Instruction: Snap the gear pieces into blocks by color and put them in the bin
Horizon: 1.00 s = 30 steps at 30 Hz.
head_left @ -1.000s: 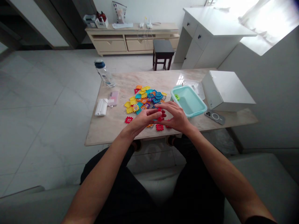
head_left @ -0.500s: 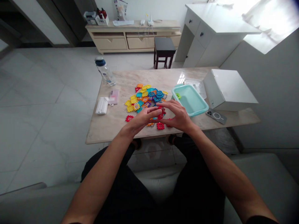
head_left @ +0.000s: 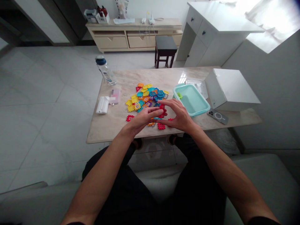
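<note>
Pinched in the fingers of my left hand (head_left: 142, 118) are red interlocking plastic tiles (head_left: 162, 112), held up over the table's near side; how many are joined is hard to make out. My right hand (head_left: 177, 115) is spread around them, its fingers and thumb apart, and seems not to grip them. Just beyond lies a pile of notched square tiles (head_left: 145, 98) in yellow, orange, blue, purple and red. One loose red tile (head_left: 130, 118) lies left of my hands, another red tile (head_left: 161, 126) below them.
On the table (head_left: 112, 128), a turquoise basin (head_left: 197, 106) holds a green piece (head_left: 179, 95). A white box (head_left: 231, 89) and a phone (head_left: 217, 116) are at right. A water bottle (head_left: 106, 72), a tissue pack (head_left: 102, 105) and a pink packet (head_left: 114, 96) are at left.
My right fingers have spread away from the red tiles, which stay in my left hand and now show a different side. The view has shifted very slightly.
</note>
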{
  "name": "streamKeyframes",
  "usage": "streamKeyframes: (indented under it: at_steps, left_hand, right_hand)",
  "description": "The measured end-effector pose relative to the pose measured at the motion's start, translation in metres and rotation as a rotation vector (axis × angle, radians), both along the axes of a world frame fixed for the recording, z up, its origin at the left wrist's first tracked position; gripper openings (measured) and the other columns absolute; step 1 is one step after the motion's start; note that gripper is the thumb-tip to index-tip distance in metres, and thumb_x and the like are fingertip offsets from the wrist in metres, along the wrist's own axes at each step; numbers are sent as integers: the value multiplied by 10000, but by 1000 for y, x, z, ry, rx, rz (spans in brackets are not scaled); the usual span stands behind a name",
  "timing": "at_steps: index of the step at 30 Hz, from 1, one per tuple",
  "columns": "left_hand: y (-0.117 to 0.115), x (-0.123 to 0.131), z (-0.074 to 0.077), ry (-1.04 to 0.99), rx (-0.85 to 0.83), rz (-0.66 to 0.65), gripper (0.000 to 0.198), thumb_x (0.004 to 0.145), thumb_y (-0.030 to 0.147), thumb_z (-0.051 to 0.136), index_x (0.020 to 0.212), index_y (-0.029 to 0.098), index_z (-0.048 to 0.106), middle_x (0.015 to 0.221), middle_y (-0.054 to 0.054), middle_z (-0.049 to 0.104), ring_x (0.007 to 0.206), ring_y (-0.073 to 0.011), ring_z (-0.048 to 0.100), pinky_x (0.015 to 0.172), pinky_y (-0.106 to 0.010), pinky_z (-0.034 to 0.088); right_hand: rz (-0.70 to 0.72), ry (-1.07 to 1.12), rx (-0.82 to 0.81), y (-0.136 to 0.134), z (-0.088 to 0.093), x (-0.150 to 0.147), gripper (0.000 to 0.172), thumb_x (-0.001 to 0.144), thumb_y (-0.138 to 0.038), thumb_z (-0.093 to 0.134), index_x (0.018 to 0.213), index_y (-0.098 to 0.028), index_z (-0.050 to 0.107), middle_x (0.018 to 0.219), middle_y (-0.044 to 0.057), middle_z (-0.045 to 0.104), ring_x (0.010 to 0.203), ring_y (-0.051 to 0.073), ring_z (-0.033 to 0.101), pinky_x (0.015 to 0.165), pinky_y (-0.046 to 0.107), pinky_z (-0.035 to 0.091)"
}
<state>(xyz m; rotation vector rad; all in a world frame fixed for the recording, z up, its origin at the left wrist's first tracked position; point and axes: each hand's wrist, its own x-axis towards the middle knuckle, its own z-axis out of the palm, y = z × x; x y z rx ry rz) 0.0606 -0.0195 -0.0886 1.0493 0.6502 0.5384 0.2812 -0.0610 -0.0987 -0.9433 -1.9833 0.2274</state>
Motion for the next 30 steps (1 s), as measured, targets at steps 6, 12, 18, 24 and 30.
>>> streamKeyframes:
  at_steps: [6, 12, 18, 24, 30]
  left_hand:
    - [0, -1, 0, 44, -3, 6, 448, 862, 529, 947, 1094, 163, 830, 1184, -122, 802, 1141, -239, 728, 981, -349, 583]
    - [-1, 0, 0, 38, -13, 38, 476, 856, 552, 935, 1142, 191, 813, 1172, -84, 772, 1066, -207, 702, 938, -330, 574]
    - [0, 0, 3, 1, -29, 53, 449, 833, 534, 954, 1077, 189, 802, 1092, -57, 744, 1009, -180, 678, 895, -302, 580]
    - [1, 1, 5, 24, -49, 66, 499, 782, 499, 996, 1113, 180, 802, 1117, -59, 744, 993, -171, 682, 889, -295, 567]
    - [0, 2, 7, 23, -51, 100, 508, 748, 481, 1012, 1094, 171, 806, 1086, -59, 741, 1000, -173, 673, 846, -281, 558]
  right_hand:
    - [-12, -14, 1, 1, -2, 3, 631, 958, -444, 906, 1531, -317, 674, 1313, 85, 800, 1186, 310, 749, 1057, 514, 588]
    - [-24, -21, 10, 3, -5, 6, 545, 967, -424, 888, 1467, -292, 716, 1281, 88, 815, 1160, 302, 753, 1017, 502, 590]
    - [-22, -12, 13, 3, -4, 5, 545, 967, -423, 888, 1468, -297, 715, 1282, 85, 817, 1155, 301, 755, 1021, 505, 593]
    - [-11, 7, 13, 3, -4, 5, 571, 968, -420, 887, 1499, -318, 704, 1319, 79, 810, 1179, 303, 753, 1065, 523, 595]
    - [-16, 17, -5, 0, -3, 3, 846, 934, -470, 929, 1675, -343, 540, 1467, 103, 736, 1238, 314, 740, 1159, 553, 584]
